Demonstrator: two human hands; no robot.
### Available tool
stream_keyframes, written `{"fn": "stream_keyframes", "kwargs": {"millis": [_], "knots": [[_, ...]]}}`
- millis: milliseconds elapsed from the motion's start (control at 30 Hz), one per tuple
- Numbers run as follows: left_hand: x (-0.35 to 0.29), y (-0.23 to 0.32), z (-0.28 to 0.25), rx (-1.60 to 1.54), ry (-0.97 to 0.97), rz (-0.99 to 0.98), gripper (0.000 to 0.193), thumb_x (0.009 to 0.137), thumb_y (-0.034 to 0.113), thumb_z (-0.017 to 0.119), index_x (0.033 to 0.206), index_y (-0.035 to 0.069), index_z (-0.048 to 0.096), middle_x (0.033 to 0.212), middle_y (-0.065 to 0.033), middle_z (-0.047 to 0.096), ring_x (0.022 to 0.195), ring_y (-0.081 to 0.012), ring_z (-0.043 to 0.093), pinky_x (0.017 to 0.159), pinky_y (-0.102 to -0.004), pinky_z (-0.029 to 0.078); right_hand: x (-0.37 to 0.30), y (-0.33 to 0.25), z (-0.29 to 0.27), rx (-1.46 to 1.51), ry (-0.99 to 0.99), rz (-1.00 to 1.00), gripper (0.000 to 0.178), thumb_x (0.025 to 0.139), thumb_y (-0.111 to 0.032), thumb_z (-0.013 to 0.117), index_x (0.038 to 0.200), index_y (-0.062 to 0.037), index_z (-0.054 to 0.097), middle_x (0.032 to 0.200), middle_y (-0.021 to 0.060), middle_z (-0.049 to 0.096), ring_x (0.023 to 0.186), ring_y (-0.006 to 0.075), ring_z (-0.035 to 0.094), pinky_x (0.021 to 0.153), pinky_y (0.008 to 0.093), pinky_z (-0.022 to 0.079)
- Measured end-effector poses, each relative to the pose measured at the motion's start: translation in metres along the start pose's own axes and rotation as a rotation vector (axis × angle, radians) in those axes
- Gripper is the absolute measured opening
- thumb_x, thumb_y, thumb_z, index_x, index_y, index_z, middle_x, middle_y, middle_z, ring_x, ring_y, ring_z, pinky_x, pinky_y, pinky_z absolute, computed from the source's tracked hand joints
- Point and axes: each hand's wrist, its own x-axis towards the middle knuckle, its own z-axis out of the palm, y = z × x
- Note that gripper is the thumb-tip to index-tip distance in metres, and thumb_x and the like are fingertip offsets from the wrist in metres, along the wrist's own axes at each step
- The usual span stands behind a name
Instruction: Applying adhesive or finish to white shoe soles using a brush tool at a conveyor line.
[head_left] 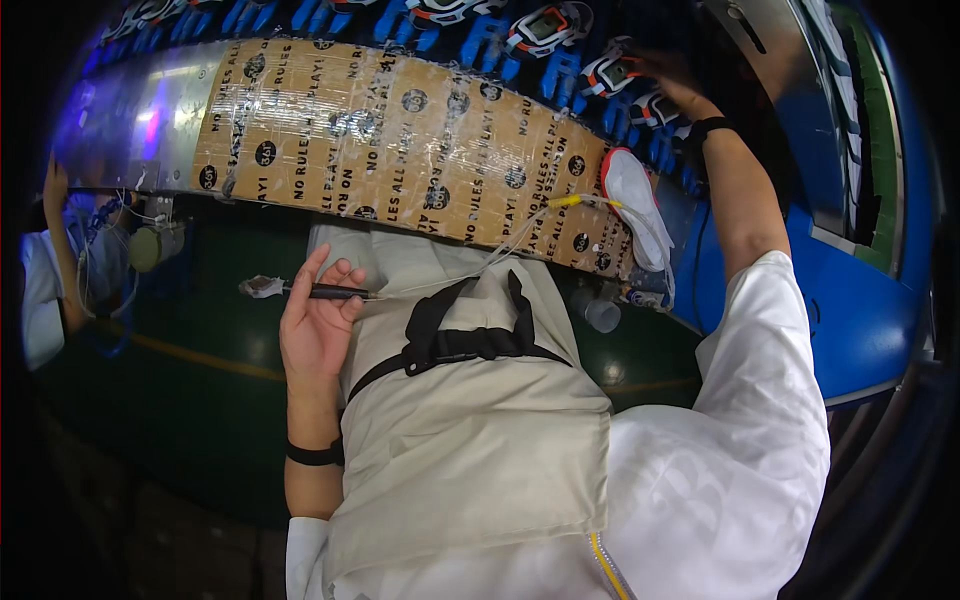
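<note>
while the left hand (318, 325), palm up and fingers half curled, holds a dark-handled brush (336, 292) just off the near edge of the cardboard-topped bench (380, 130), the right hand (674, 80) is past the far right corner, at a white-and-orange shoe (606, 76) on blue pegs (556, 78); i cannot tell whether it grips. a white sole (638, 208) lies at the bench's right edge, near a thin tube (566, 201).

On my feed, slim tool (335, 292) showed black, whitish at one end. Racked shoe parts (545, 32): I saw white, orange trim. Lone shoe part (638, 215) looked white, red-edged. Brown cardboard (410, 150) bore repeating black lettering, round marks. Apron (470, 450) was beige, belt (480, 345) black, floor (225, 320) dark green, yellow-lined.
</note>
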Motion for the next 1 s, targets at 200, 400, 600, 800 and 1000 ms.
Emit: {"fn": "stream_keyframes", "kwargs": {"millis": [200,400,600,800,1000], "knots": [[-0.001,-0.001,-0.002,-0.017,0.002,0.004,0.045,0.111,0.028,0.043,0.148,0.001,0.046,0.123,-0.0170,0.064,0.115,-0.0312,0.065,0.083,-0.0372,0.064,-0.005,-0.006,-0.005,0.078,0.012,-0.005,0.035,0.099,-0.021,0.063,0.130,-0.0098,0.071,0.120,0.0132,0.076,0.111,0.0219,0.071,0.098,0.0345,0.051],[-0.006,-0.002,-0.006,-0.026,0.019,0.010,0.045,0.111,0.027,0.043,0.148,0.001,0.045,0.123,-0.0175,0.064,0.115,-0.0312,0.065,0.084,-0.0377,0.064,0.004,-0.046,0.004,-0.304,0.060,0.046,0.040,0.096,-0.032,0.065,0.129,-0.0087,0.069,0.119,0.0194,0.073,0.112,0.0347,0.069,0.099,0.0392,0.052],[-0.009,-0.005,-0.002,-0.048,0.007,-0.002,0.045,0.112,0.027,0.039,0.146,-0.001,0.044,0.123,-0.0213,0.062,0.115,-0.0347,0.065,0.084,-0.0406,0.064,0.039,-0.110,0.050,-0.202,0.281,-0.250,0.047,0.094,-0.044,0.068,0.128,-0.0117,0.069,0.126,0.0171,0.069,0.117,0.0377,0.065,0.100,0.0427,0.051],[-0.010,-0.007,0.000,-0.034,0.037,-0.003,0.045,0.111,0.028,0.040,0.145,-0.001,0.044,0.122,-0.0202,0.063,0.114,-0.0342,0.066,0.083,-0.0392,0.063,0.054,-0.112,0.080,-0.203,0.431,-0.215,0.040,0.098,-0.043,0.065,0.125,-0.0151,0.072,0.120,0.0136,0.072,0.112,0.0377,0.066,0.098,0.0420,0.052],[-0.010,-0.011,-0.003,-0.036,0.069,-0.002,0.044,0.111,0.028,0.041,0.145,0.000,0.046,0.122,-0.0195,0.063,0.113,-0.0333,0.066,0.082,-0.0380,0.062,0.070,-0.089,0.052,0.107,0.141,-0.089,0.035,0.102,-0.036,0.063,0.130,-0.0162,0.072,0.115,0.0065,0.077,0.099,0.0208,0.073,0.093,0.0338,0.055]]}}
